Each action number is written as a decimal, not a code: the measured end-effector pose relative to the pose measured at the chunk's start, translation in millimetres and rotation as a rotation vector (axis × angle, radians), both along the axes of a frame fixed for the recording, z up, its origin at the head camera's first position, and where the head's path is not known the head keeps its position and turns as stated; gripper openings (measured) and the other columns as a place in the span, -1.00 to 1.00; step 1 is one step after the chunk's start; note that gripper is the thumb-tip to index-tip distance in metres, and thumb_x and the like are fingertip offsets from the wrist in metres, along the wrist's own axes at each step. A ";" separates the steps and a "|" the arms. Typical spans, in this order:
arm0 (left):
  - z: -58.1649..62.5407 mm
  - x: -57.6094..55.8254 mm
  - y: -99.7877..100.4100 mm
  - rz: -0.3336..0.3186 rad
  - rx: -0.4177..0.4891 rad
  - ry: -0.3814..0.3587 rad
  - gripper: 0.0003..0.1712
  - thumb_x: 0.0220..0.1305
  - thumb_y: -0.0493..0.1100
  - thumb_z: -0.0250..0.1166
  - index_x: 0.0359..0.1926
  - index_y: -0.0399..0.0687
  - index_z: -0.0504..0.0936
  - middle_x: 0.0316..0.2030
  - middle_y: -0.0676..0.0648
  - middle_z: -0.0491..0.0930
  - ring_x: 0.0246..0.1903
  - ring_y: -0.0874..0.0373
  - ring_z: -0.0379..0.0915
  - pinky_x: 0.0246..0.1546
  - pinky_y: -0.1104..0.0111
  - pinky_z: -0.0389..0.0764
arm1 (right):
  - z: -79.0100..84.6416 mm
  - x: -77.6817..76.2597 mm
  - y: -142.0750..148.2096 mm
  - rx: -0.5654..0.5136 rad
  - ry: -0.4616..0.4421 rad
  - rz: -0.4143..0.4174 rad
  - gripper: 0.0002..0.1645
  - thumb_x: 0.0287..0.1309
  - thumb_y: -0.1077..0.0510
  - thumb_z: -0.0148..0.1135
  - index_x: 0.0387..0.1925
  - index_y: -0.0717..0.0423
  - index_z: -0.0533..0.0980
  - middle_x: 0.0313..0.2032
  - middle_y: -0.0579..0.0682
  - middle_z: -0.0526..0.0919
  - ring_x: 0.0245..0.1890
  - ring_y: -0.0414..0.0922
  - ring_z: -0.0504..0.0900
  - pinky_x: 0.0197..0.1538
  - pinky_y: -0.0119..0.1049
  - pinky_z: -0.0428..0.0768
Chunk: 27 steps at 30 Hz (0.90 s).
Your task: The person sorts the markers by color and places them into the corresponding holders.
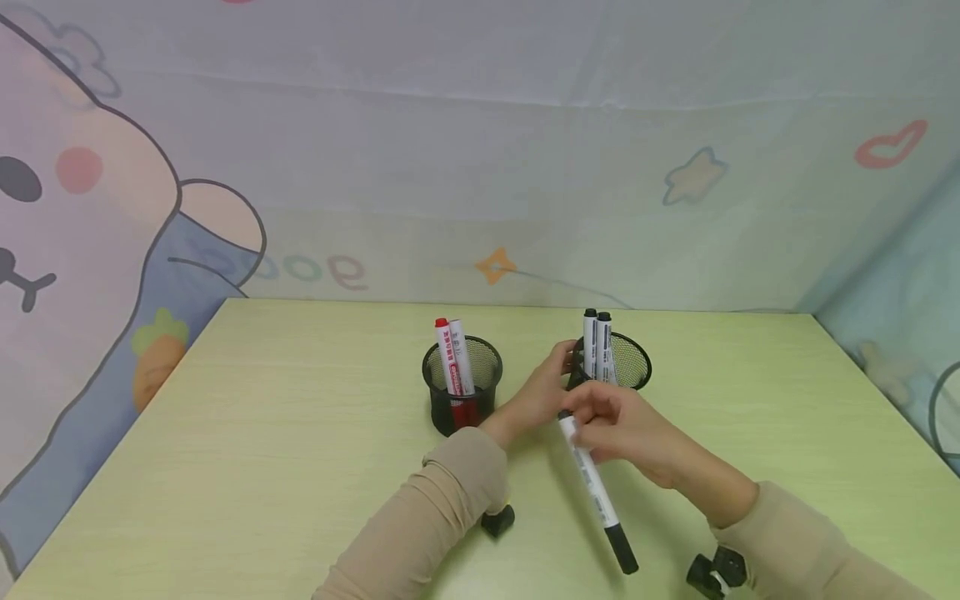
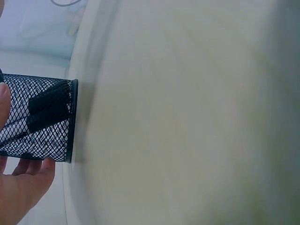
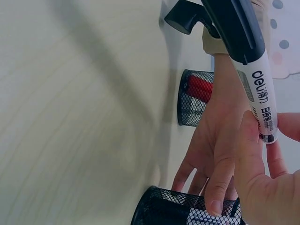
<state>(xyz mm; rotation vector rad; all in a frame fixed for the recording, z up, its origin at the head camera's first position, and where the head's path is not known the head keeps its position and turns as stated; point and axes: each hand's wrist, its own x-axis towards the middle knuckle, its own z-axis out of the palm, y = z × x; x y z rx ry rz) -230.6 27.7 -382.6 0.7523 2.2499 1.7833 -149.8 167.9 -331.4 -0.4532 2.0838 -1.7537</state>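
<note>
My right hand [image 1: 626, 429] pinches a white whiteboard marker [image 1: 588, 471] near its upper end, and the black cap points down toward me. The marker slants above the table, in front of a black mesh pen cup [image 1: 636, 362]. Around that cup my left hand [image 1: 536, 398] curls its fingers and thumb, as the left wrist view also shows. Two or more black-ended markers [image 1: 603, 342] stand in the cup; through the mesh [image 2: 47, 145] their black caps [image 2: 49, 108] show at the bottom. The right hand hides part of the cup's front in the head view.
To the left stands a second black mesh cup [image 1: 487, 379] with a red-ended marker [image 1: 446, 354] and another white marker [image 1: 462, 358]. Both cups are on a pale wood table [image 1: 315, 433]. A printed cloth [image 1: 450, 167] hangs behind the table.
</note>
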 end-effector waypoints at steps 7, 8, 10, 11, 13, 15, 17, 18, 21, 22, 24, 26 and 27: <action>-0.8 -1.3 1.3 0.004 -0.037 0.035 -0.26 0.12 -0.57 0.14 0.30 -0.22 0.11 0.23 -0.26 0.30 0.24 -0.08 0.23 0.23 0.25 0.24 | 11.6 -1.3 2.7 0.015 0.017 -0.024 -0.60 -0.01 0.40 0.10 -0.06 0.41 0.36 -0.35 0.07 0.46 -0.34 -0.09 0.51 -0.28 -0.18 0.60; -1.0 -1.6 1.4 0.003 -0.034 0.035 -0.27 0.13 -0.56 0.14 0.30 -0.22 0.11 0.23 -0.26 0.31 0.23 -0.08 0.23 0.23 0.25 0.25 | 13.0 -1.8 3.2 0.017 0.022 -0.027 -0.60 -0.01 0.40 0.10 -0.06 0.40 0.36 -0.35 0.07 0.46 -0.34 -0.09 0.51 -0.28 -0.18 0.60; -1.6 -1.9 1.5 -0.001 -0.027 0.028 -0.26 0.14 -0.52 0.17 0.30 -0.21 0.10 0.22 -0.26 0.31 0.23 -0.08 0.23 0.21 0.25 0.28 | 15.1 -3.0 4.4 0.021 0.031 -0.033 -0.60 -0.01 0.40 0.10 -0.05 0.40 0.36 -0.35 0.07 0.45 -0.34 -0.08 0.50 -0.29 -0.18 0.60; -1.9 -2.1 1.6 -0.001 -0.021 0.024 -0.25 0.13 -0.50 0.20 0.30 -0.21 0.11 0.22 -0.26 0.31 0.23 -0.08 0.24 0.20 0.24 0.30 | 15.9 -3.8 5.0 0.023 0.032 -0.039 -0.60 -0.01 0.40 0.10 -0.06 0.38 0.36 -0.35 0.07 0.45 -0.33 -0.08 0.51 -0.28 -0.18 0.60; -2.2 -2.2 1.7 -0.003 -0.014 0.013 -0.24 0.12 -0.48 0.22 0.31 -0.20 0.11 0.22 -0.27 0.32 0.23 -0.08 0.24 0.18 0.23 0.32 | 17.3 -5.3 6.5 0.022 0.032 -0.049 -0.61 0.00 0.41 0.11 -0.05 0.36 0.37 -0.35 0.06 0.45 -0.33 -0.09 0.52 -0.28 -0.18 0.60; -2.1 -1.8 1.6 -0.006 -0.012 0.001 -0.21 0.09 -0.49 0.24 0.31 -0.19 0.11 0.22 -0.26 0.32 0.23 -0.06 0.23 0.17 0.23 0.32 | 18.3 -6.8 8.2 0.016 0.033 -0.052 -0.62 0.02 0.41 0.10 -0.05 0.34 0.36 -0.35 0.06 0.45 -0.33 -0.09 0.53 -0.27 -0.18 0.61; -1.3 -0.8 1.1 -0.008 -0.009 0.001 -0.20 0.08 -0.48 0.25 0.31 -0.19 0.11 0.21 -0.26 0.33 0.23 -0.06 0.23 0.17 0.24 0.32 | 19.6 -7.8 9.7 0.007 0.036 -0.055 -0.63 0.03 0.42 0.10 -0.06 0.31 0.37 -0.34 0.07 0.45 -0.32 -0.09 0.54 -0.26 -0.16 0.61; -1.0 -0.4 0.9 -0.007 -0.013 0.000 -0.20 0.08 -0.47 0.26 0.32 -0.19 0.11 0.21 -0.26 0.33 0.23 -0.05 0.23 0.17 0.24 0.31 | 20.3 -8.3 10.5 0.005 0.038 -0.058 -0.64 0.04 0.42 0.10 -0.06 0.29 0.37 -0.33 0.08 0.45 -0.32 -0.09 0.54 -0.26 -0.15 0.61; -0.2 0.6 0.5 -0.006 -0.023 -0.007 -0.20 0.09 -0.42 0.29 0.31 -0.17 0.11 0.21 -0.24 0.33 0.24 -0.04 0.22 0.17 0.27 0.32 | 23.3 -9.0 12.4 -0.001 0.044 -0.066 -0.65 0.04 0.41 0.10 -0.07 0.26 0.38 -0.31 0.10 0.44 -0.31 -0.08 0.55 -0.25 -0.14 0.62; 0.0 0.9 0.3 -0.003 -0.026 -0.007 -0.20 0.09 -0.41 0.30 0.31 -0.17 0.12 0.21 -0.23 0.33 0.24 -0.04 0.22 0.17 0.28 0.32 | 24.7 -8.9 12.9 -0.002 0.044 -0.073 -0.64 0.04 0.40 0.12 -0.07 0.27 0.38 -0.31 0.09 0.44 -0.31 -0.09 0.55 -0.25 -0.14 0.62; 0.0 0.9 0.5 -0.001 -0.029 -0.013 -0.20 0.10 -0.38 0.32 0.31 -0.16 0.12 0.22 -0.22 0.32 0.25 -0.03 0.21 0.16 0.30 0.32 | 26.8 -9.3 14.1 -0.007 0.047 -0.080 -0.63 0.04 0.40 0.13 -0.06 0.27 0.38 -0.29 0.08 0.44 -0.31 -0.10 0.55 -0.25 -0.15 0.62; 0.0 1.1 0.6 -0.004 -0.023 -0.017 -0.19 0.09 -0.35 0.34 0.31 -0.15 0.11 0.21 -0.21 0.32 0.25 -0.03 0.20 0.15 0.31 0.34 | 29.3 -9.6 15.1 -0.009 0.052 -0.087 -0.61 0.04 0.40 0.14 -0.04 0.31 0.36 -0.28 0.09 0.44 -0.32 -0.11 0.54 -0.27 -0.16 0.63; 0.0 1.3 0.5 -0.005 -0.020 -0.018 -0.18 0.09 -0.34 0.35 0.31 -0.15 0.11 0.21 -0.21 0.32 0.25 -0.03 0.20 0.15 0.31 0.34 | 30.3 -9.9 15.6 -0.010 0.052 -0.092 -0.61 0.04 0.40 0.14 -0.03 0.31 0.36 -0.28 0.08 0.44 -0.32 -0.11 0.54 -0.28 -0.17 0.63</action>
